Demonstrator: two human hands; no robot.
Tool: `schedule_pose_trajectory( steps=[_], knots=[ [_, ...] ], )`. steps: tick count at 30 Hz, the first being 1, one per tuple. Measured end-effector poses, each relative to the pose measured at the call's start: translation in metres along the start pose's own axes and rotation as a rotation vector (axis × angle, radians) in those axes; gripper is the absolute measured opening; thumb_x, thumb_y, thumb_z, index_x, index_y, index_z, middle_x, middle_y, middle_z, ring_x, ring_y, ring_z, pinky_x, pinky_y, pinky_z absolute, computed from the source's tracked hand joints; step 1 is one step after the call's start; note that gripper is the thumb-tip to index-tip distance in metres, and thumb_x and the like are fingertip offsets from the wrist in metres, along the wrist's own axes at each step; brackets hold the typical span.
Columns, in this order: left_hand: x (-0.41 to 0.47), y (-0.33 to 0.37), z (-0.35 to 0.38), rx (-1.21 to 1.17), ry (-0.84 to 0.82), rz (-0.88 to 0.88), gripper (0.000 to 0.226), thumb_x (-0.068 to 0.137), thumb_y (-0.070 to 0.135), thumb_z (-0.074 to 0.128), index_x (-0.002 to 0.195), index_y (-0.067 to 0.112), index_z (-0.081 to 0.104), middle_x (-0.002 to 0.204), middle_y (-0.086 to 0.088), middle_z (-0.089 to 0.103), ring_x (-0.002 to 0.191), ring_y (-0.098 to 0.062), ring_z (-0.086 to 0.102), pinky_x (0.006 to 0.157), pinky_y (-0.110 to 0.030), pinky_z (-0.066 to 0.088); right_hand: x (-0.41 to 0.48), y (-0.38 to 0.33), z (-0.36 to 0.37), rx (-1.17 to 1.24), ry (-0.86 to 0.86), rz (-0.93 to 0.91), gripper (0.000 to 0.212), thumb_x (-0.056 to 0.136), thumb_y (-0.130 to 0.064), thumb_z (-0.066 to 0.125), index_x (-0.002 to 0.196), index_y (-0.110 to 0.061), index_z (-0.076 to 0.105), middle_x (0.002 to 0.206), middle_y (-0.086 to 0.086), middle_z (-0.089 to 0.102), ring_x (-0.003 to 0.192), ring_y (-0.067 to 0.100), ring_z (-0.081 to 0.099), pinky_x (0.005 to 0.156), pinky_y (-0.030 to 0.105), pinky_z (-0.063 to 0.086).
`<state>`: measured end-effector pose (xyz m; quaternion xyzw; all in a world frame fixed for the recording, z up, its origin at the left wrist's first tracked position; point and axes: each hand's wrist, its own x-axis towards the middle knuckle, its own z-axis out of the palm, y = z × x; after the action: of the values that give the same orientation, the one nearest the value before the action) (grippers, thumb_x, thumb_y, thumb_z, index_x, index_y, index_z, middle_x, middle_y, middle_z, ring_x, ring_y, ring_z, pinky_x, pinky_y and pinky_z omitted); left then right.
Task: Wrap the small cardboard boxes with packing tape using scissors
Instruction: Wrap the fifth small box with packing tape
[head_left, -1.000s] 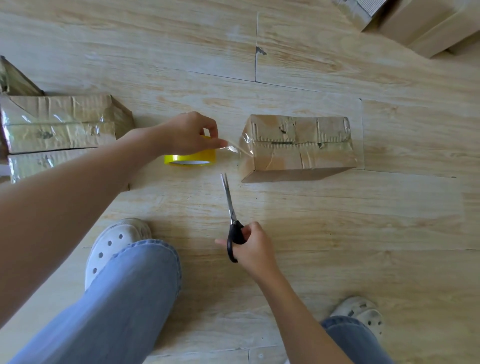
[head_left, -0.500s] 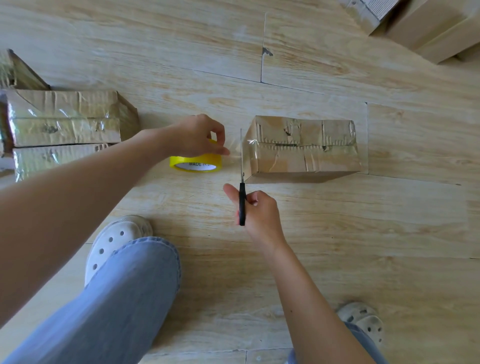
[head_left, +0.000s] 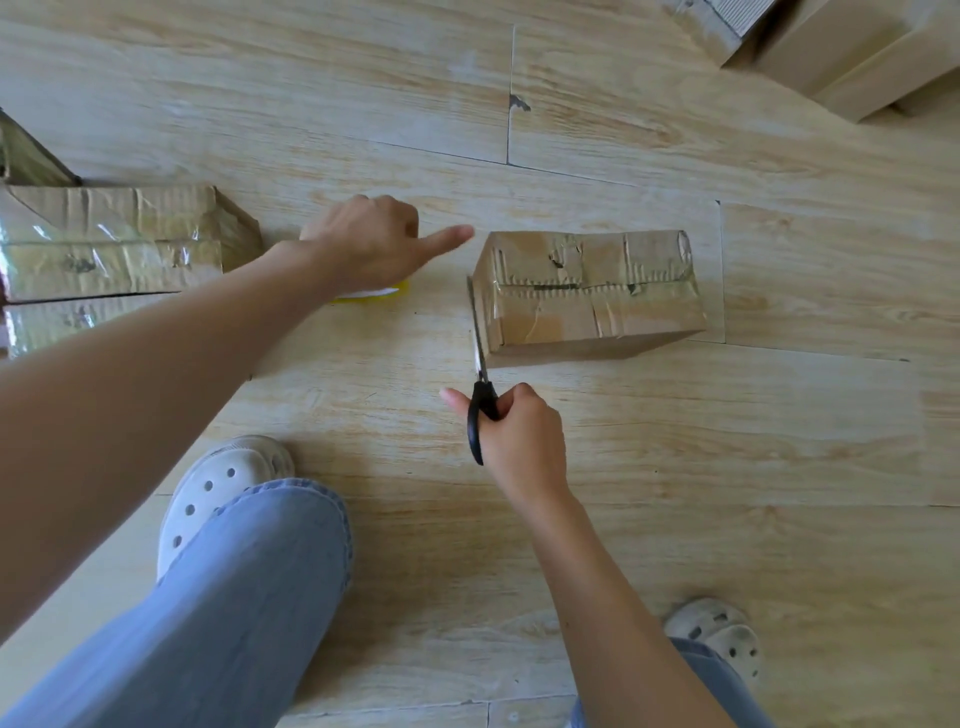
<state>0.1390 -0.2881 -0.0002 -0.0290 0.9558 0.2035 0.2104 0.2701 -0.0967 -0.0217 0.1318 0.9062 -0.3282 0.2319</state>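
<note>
Right hand (head_left: 524, 436) grips scissors (head_left: 480, 400) at box (head_left: 592, 296) end, best cutting flush; left hand (head_left: 363, 244), forefinger out, covers tape roll (head_left: 371, 294), grip unclear.

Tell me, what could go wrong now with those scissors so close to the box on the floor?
1. The scissors, gripped by the right hand, have their blades right beside the left end of the small cardboard box; a slip could slash its tape wrapping or the cardboard.
2. The left hand, over the yellow tape roll, points its index finger toward the blades; closing that gap might risk a nick.
</note>
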Motion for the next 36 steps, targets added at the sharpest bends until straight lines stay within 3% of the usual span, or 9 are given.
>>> schedule_pose_trajectory(
  steps=[4,7,12,19,22,25,28,33,36],
  knots=[
    [0.004,0.022,-0.004,0.075,0.014,0.0,0.089,0.051,0.101,0.029,0.084,0.023,0.056,0.08,-0.001,0.059,0.08,-0.024,0.055,0.058,-0.031,0.039,-0.004,0.001,0.016,-0.221,-0.119,0.048,0.071,0.074,-0.077,0.057,0.098,-0.011,0.048,0.078,-0.003,0.06,0.068,0.016,0.061,0.054,0.029,0.047],
    [0.003,0.022,-0.004,0.057,0.035,-0.013,0.079,0.062,0.097,0.029,0.083,0.025,0.054,0.073,0.004,0.054,0.072,-0.02,0.052,0.052,-0.027,0.031,-0.008,0.006,0.031,-0.319,-0.104,0.053,0.069,0.083,-0.064,0.06,0.119,-0.008,0.041,0.107,0.003,0.06,0.098,0.022,0.06,0.069,0.031,0.048],
    [0.0,0.008,-0.01,-0.279,-0.017,-0.081,0.011,0.088,0.032,0.054,0.092,0.024,0.061,0.089,0.001,0.056,0.072,-0.016,0.048,0.056,-0.027,0.033,-0.01,0.014,0.044,-0.439,-0.042,-0.077,0.054,0.094,-0.041,0.057,0.129,-0.007,0.036,0.128,0.008,0.045,0.118,0.021,0.045,0.086,0.029,0.047],
    [-0.011,-0.003,-0.027,-0.441,-0.191,-0.028,0.022,0.087,0.013,0.059,0.085,0.036,0.061,0.092,-0.001,0.059,0.075,-0.014,0.052,0.059,-0.026,0.04,-0.013,0.015,0.046,-0.408,-0.093,-0.18,0.047,0.103,-0.031,0.038,0.144,-0.008,0.032,0.149,0.004,0.037,0.128,0.018,0.046,0.084,0.029,0.047],
    [-0.014,0.0,-0.031,-0.464,-0.236,0.019,0.022,0.088,0.016,0.061,0.088,0.038,0.061,0.097,0.0,0.061,0.08,-0.014,0.054,0.061,-0.026,0.04,-0.014,0.003,0.034,-0.367,0.004,-0.248,0.035,0.105,-0.03,0.036,0.129,-0.01,0.05,0.129,0.003,0.057,0.108,0.021,0.06,0.073,0.03,0.045],
    [-0.016,0.004,-0.034,-0.454,-0.264,0.066,0.021,0.088,0.016,0.063,0.09,0.037,0.062,0.097,-0.002,0.065,0.081,-0.016,0.057,0.065,-0.027,0.044,-0.016,-0.028,0.015,-0.081,0.399,-0.491,0.021,0.098,-0.022,0.054,0.101,-0.003,0.064,0.091,0.006,0.066,0.074,0.02,0.064,0.053,0.029,0.047],
    [-0.02,0.008,-0.037,-0.443,-0.268,0.106,0.022,0.087,0.016,0.064,0.089,0.038,0.063,0.092,-0.003,0.067,0.079,-0.017,0.058,0.065,-0.027,0.045,-0.005,-0.065,-0.004,0.122,0.644,-0.531,0.026,0.092,-0.021,0.066,0.104,0.002,0.063,0.093,0.01,0.062,0.075,0.017,0.057,0.053,0.017,0.041],
    [-0.022,0.009,-0.042,-0.369,-0.281,0.181,0.029,0.086,0.018,0.063,0.084,0.047,0.06,0.085,0.006,0.066,0.08,-0.014,0.059,0.064,-0.027,0.042,0.027,-0.094,-0.021,0.122,0.459,-0.27,0.054,0.093,-0.031,0.064,0.136,-0.006,0.045,0.134,0.007,0.049,0.118,0.019,0.052,0.078,0.018,0.039],
    [-0.022,0.008,-0.045,-0.344,-0.289,0.195,0.032,0.087,0.019,0.062,0.083,0.051,0.059,0.088,0.01,0.064,0.082,-0.012,0.059,0.063,-0.027,0.043,0.04,-0.095,-0.034,0.347,0.292,-0.205,0.028,0.092,-0.024,0.066,0.113,-0.006,0.064,0.109,0.001,0.065,0.099,0.013,0.059,0.081,0.022,0.046]
  ],
)
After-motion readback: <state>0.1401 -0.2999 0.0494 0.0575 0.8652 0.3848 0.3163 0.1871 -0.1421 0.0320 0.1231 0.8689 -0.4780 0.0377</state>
